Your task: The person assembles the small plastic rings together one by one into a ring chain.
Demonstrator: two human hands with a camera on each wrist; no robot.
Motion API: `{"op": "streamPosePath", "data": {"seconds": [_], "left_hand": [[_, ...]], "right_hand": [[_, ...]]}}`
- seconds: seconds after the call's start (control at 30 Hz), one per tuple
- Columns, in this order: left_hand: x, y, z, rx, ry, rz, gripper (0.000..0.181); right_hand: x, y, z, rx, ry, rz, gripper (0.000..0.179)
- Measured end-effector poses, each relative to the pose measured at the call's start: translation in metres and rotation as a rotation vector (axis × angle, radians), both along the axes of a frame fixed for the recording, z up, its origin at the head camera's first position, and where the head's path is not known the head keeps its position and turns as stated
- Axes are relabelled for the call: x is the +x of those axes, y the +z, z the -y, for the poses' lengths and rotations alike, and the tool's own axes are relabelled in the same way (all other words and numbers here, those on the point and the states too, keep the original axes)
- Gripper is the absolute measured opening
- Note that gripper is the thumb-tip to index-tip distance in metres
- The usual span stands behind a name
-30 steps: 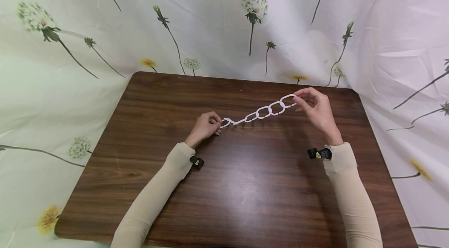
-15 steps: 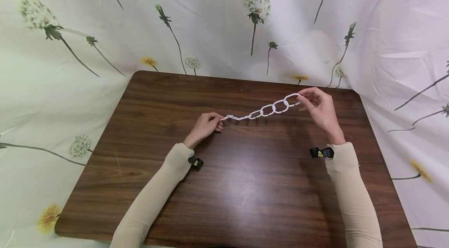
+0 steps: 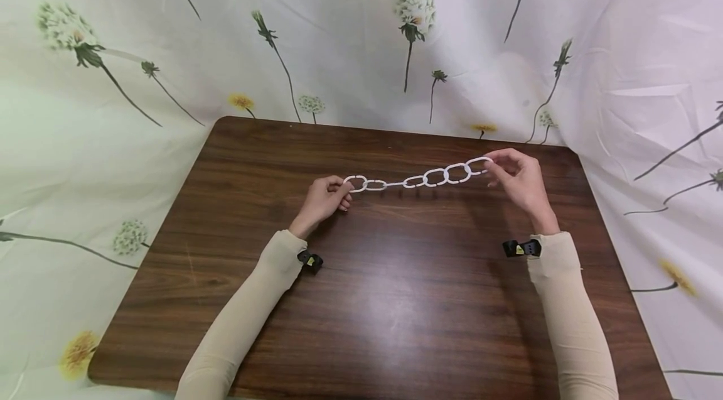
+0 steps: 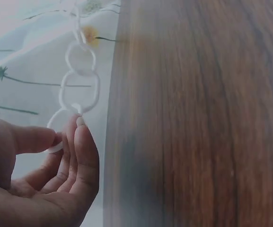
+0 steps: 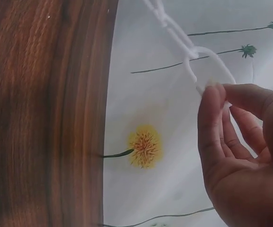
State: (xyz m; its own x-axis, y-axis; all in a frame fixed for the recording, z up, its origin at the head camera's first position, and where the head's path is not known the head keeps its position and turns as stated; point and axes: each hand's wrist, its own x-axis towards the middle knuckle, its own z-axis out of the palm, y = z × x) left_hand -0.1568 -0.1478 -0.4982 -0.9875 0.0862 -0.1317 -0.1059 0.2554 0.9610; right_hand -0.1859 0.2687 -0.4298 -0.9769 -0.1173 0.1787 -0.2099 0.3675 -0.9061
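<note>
A white chain (image 3: 395, 184) of several oval links, each with a small gap in its side, stretches between both hands above the table in the head view. The left hand (image 3: 324, 200) pinches its left end link between thumb and fingers. At the other end, slightly higher, the right hand (image 3: 521, 181) pinches the last link. In the left wrist view the chain (image 4: 97, 90) runs upward from the fingertips of the left hand (image 4: 82, 165). The right wrist view has the right hand (image 5: 250, 175) gripping the end link, while the rest of the chain (image 5: 176, 35) slants up-left.
A dark wood-grain table (image 3: 361, 299) with rounded corners lies beneath the hands. White cloth (image 3: 350, 42) printed with dandelions hangs behind and beside it. Black wrist cameras are strapped at the left sleeve (image 3: 243, 318) and right sleeve (image 3: 573, 318).
The left hand has shifted a little left and the right hand slightly right. The chain is drawn out longer, and its left links, folded together before, now lie in a line.
</note>
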Motion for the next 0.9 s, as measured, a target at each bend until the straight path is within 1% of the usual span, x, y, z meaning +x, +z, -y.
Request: {"op": "streamPosePath", "data": {"seconds": [0.13, 0.23, 0.4, 0.53, 0.63, 0.77, 0.83, 0.9], "left_hand": [[-0.001, 0.001, 0.005, -0.006, 0.01, 0.003, 0.024], [-0.003, 0.001, 0.008, -0.035, 0.021, -0.006, 0.024], [-0.004, 0.001, 0.013, -0.075, 0.046, -0.021, 0.025], [-0.006, 0.001, 0.016, -0.08, 0.064, -0.012, 0.024], [-0.007, 0.001, 0.019, -0.087, 0.064, -0.012, 0.022], [-0.008, 0.001, 0.02, -0.101, 0.053, -0.021, 0.021], [-0.009, 0.001, 0.02, -0.108, 0.049, -0.018, 0.02], [-0.009, 0.001, 0.019, -0.114, 0.047, -0.011, 0.02]], "right_hand": [[-0.001, -0.003, -0.001, -0.066, -0.001, 0.023, 0.024], [-0.002, -0.007, -0.003, -0.08, 0.0, 0.038, 0.023], [-0.003, -0.015, -0.006, -0.058, -0.009, 0.069, 0.024], [-0.002, -0.02, -0.005, 0.006, -0.023, 0.072, 0.022], [-0.002, -0.025, -0.005, 0.02, 0.006, 0.073, 0.023], [-0.003, -0.033, -0.004, -0.09, 0.051, 0.149, 0.026], [-0.003, -0.037, -0.003, -0.115, 0.035, 0.183, 0.028], [-0.003, -0.039, -0.001, -0.118, 0.01, 0.209, 0.03]]}}
